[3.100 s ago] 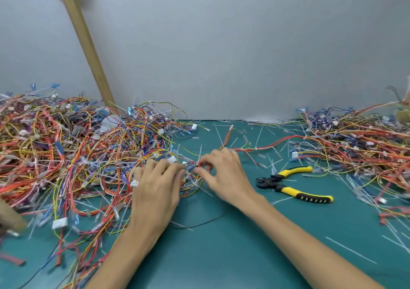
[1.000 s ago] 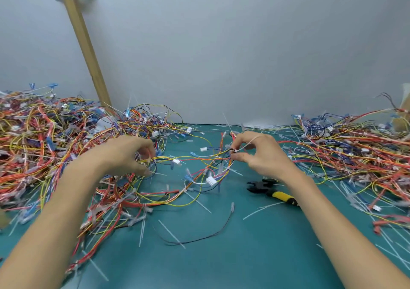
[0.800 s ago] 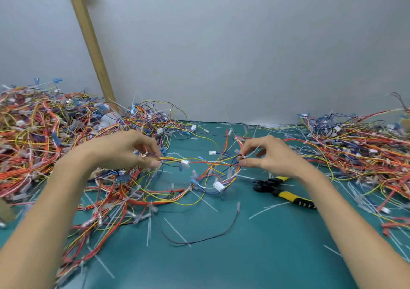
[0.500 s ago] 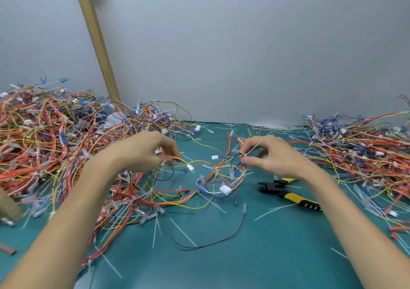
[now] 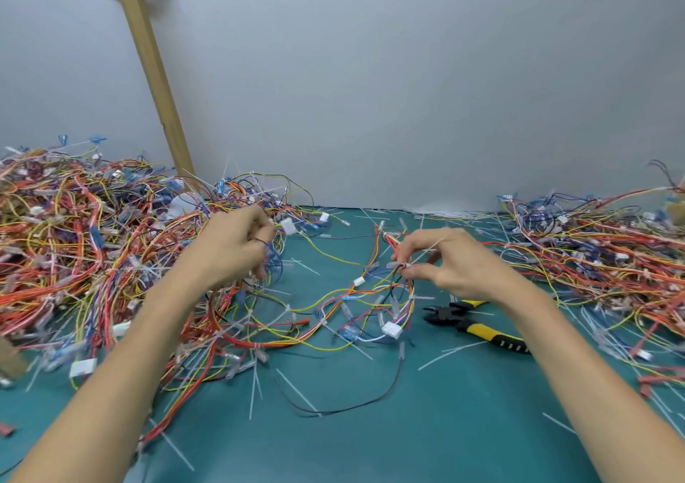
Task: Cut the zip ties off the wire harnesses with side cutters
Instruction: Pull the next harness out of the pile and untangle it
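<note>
Orange, yellow and blue leads make up the wire harness that sags between the two hands above the green mat. The right hand pinches it between thumb and fingertips at a bound spot where a pale zip tie pokes its tail up past the knuckles. The left hand has its fingers curled round the other end, at the edge of the big tangled pile on the left. The side cutters, yellow-handled, lie on the mat just below the right wrist, held by nobody. The job now, I judge, is to tease this one harness free and expose the tie. Keep the pull gentle so neighbouring loops do not drag along and hold the tie's head turned outward. Then pass the bundle to the left and take up the cutters with the right, nipping only the plastic strap and never the insulation. Spent tie tails and a stray black wire litter the mat, a second heap spreads at right, and a wooden batten stands behind.
</note>
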Demonstrator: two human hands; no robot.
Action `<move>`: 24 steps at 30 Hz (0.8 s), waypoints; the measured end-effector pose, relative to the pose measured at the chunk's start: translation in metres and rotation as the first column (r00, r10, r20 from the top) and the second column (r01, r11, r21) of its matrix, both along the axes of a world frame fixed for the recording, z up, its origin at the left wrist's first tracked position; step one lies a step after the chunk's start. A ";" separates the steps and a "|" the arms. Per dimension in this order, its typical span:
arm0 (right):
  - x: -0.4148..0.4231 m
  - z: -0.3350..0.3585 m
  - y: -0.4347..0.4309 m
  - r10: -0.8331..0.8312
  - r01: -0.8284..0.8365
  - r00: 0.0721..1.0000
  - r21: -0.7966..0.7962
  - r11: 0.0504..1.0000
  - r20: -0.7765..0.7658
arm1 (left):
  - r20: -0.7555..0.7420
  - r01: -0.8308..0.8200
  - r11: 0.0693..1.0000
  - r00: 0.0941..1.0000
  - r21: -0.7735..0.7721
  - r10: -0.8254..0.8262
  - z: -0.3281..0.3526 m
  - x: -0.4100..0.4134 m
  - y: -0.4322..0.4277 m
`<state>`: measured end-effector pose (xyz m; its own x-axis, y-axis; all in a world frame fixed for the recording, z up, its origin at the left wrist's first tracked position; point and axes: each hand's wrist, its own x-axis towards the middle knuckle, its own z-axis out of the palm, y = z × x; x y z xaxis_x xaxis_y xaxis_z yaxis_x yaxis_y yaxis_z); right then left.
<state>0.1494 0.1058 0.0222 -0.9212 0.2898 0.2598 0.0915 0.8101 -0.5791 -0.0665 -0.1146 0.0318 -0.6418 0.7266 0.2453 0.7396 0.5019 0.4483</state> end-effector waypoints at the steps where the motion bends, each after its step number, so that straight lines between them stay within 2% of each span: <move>1: 0.000 0.000 0.001 -0.006 0.005 1.000 0.013 1.000 0.007 | 0.004 -0.063 0.998 0.998 0.004 0.063 -0.002 -0.004 -0.002; 5: 0.002 0.000 0.011 -0.040 0.040 0.999 -0.007 0.999 0.030 | -0.211 -0.310 0.951 0.930 -0.010 0.301 -0.008 -0.014 -0.009; 7: 0.003 0.002 0.013 -0.042 0.039 0.999 -0.131 0.991 -0.019 | -0.279 -0.376 0.926 0.891 -0.015 0.357 -0.010 -0.013 -0.010; 9: 0.005 0.006 0.013 -0.051 0.008 0.989 -0.298 0.955 -0.136 | -0.309 -0.394 0.919 0.877 -0.026 0.367 -0.013 -0.013 -0.008; 11: 0.005 0.009 0.013 -0.088 -0.017 0.966 -0.399 0.917 -0.243 | -0.325 -0.398 0.916 0.874 -0.047 0.363 -0.017 -0.014 -0.007; 14: 0.005 0.010 0.014 -0.185 0.006 0.927 -0.481 0.877 -0.326 | -0.290 -0.374 0.927 0.892 -0.039 0.348 -0.021 -0.016 -0.009; 19: 0.017 0.013 0.033 -0.382 0.109 0.858 -0.604 0.789 -0.343 | -0.108 -0.270 0.963 0.956 0.027 0.271 -0.012 -0.029 -0.024; 22: 0.034 0.019 0.050 -0.479 0.117 0.804 -0.696 0.708 -0.352 | -0.008 -0.226 0.974 0.974 0.008 0.226 -0.004 -0.032 -0.031; 24: 0.041 0.021 0.053 -0.488 0.071 0.798 -0.750 0.658 -0.353 | -0.021 -0.194 0.979 0.981 -0.053 0.193 -0.001 -0.031 -0.031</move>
<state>0.1906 0.1592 0.0434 -0.5591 0.7894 0.2535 -0.2161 0.1565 -0.9637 -0.0970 -0.1453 0.0310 -0.7682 0.6014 0.2194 0.6325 0.6600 0.4054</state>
